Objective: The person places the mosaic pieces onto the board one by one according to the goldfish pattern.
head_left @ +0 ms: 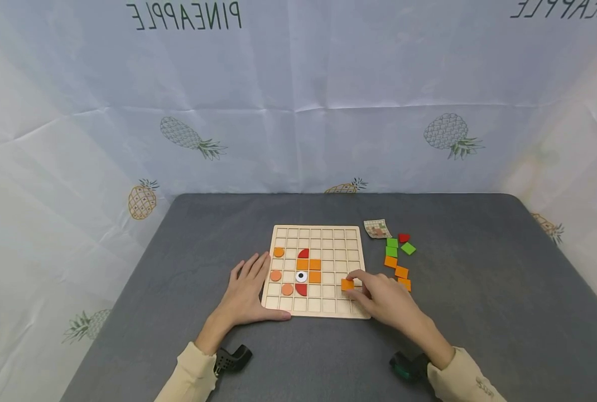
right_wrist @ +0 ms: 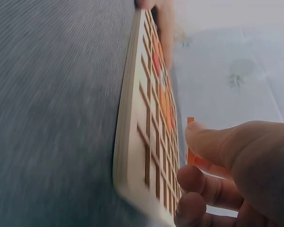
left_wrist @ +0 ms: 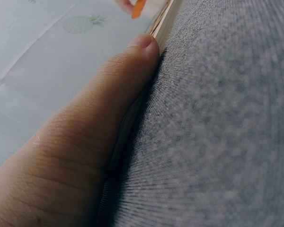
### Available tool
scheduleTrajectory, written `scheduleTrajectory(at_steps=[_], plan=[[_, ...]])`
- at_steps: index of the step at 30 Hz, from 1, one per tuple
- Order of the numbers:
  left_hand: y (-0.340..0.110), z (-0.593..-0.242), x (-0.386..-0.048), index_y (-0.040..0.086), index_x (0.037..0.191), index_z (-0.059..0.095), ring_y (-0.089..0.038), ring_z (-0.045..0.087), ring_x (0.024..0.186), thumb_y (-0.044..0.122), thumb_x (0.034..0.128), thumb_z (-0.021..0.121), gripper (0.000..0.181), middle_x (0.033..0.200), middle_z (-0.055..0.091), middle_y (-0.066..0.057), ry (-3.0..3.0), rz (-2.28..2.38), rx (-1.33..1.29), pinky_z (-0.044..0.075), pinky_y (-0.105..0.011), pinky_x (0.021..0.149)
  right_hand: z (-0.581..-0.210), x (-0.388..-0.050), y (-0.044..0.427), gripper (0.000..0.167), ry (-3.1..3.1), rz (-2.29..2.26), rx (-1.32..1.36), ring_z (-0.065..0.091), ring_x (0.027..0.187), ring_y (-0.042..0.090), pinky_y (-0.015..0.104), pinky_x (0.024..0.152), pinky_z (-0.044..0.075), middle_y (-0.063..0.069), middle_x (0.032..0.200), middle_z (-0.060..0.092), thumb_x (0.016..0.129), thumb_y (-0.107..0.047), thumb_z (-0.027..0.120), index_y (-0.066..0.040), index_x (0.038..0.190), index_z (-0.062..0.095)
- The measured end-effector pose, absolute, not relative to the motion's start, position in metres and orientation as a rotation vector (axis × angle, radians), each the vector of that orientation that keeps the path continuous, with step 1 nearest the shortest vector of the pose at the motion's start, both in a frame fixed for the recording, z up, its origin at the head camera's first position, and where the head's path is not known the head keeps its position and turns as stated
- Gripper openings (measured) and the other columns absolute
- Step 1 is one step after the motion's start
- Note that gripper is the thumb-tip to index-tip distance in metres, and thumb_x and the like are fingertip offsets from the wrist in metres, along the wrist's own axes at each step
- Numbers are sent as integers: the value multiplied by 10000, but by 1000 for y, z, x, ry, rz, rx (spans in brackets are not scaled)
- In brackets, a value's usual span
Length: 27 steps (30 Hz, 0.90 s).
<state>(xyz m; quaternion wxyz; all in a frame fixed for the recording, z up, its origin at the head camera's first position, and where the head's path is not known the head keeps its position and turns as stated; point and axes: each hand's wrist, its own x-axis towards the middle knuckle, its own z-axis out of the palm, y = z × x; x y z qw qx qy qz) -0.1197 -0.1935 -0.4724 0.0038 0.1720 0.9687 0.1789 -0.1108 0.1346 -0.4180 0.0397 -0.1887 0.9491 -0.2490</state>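
Observation:
A wooden grid board (head_left: 328, 306) lies on the grey table, holding orange squares (head_left: 315, 264), red quarter-circle pieces (head_left: 301, 290), orange discs (head_left: 275, 276) and a white eye piece (head_left: 302, 276). My right hand (head_left: 390, 298) pinches an orange square tile (head_left: 347, 285) between thumb and fingers above the board's right part; in the right wrist view the tile (right_wrist: 191, 142) is held off the surface. At the board's left edge rests my left hand (head_left: 245, 296), fingers spread, its thumb (left_wrist: 128, 66) along the front edge.
To the right of the board lie loose orange squares (head_left: 401, 272), green squares (head_left: 391, 252) and a red piece (head_left: 403, 238). A small printed pattern card (head_left: 377, 229) sits behind them. A white pineapple-print curtain (head_left: 303, 151) hangs behind the table.

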Motion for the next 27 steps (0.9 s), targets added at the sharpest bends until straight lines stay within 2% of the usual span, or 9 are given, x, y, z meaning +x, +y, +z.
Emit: scheduleTrajectory(at_steps=[7,20,27], plan=[[-193,-474,-120,95,1651,145,-332,188,1592,859,633,699,1388,1723,212,-88,3030,561,539,157,-612,1227,-421,-115,111,261,2909,-720,-593,366,489,42,199,469,223,-105,570,428,930,-324,756,-169,1138,727],[-195,-473,-119,99,1651,156,-342,198,1589,891,635,668,1386,1721,217,-94,3028,553,533,164,-624,1229,-427,-119,87,277,2901,-696,-725,396,527,27,211,471,278,-124,584,464,933,-344,750,-169,1147,729],[-195,-474,-120,88,1648,164,-340,208,1586,893,633,668,1390,1718,229,-95,3038,550,540,172,-615,1225,-430,-120,78,289,2882,-696,-723,414,540,44,220,489,302,-110,589,469,933,-306,752,-133,1164,727]])
